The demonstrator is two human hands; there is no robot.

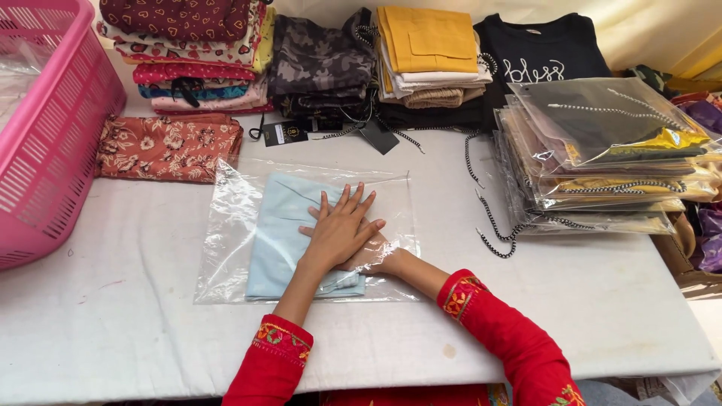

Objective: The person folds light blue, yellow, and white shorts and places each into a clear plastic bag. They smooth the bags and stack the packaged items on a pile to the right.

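A clear plastic bag [226, 233] lies flat on the white table [113, 316], with a folded light blue garment [274, 233] inside it. My left hand [338, 229] rests flat on top of the bag and garment, fingers spread. My right hand [374, 254] comes in from the right at the bag's open side and lies under my left hand. It is mostly hidden, with shiny plastic over it. Both sleeves are red with embroidered cuffs.
A pink basket [53, 135] stands at the left edge. A folded orange floral garment [169, 146] lies beside it. Stacks of folded clothes [188, 53] line the back, among them a yellow pile [429, 45]. Bagged garments [602, 150] are stacked at the right.
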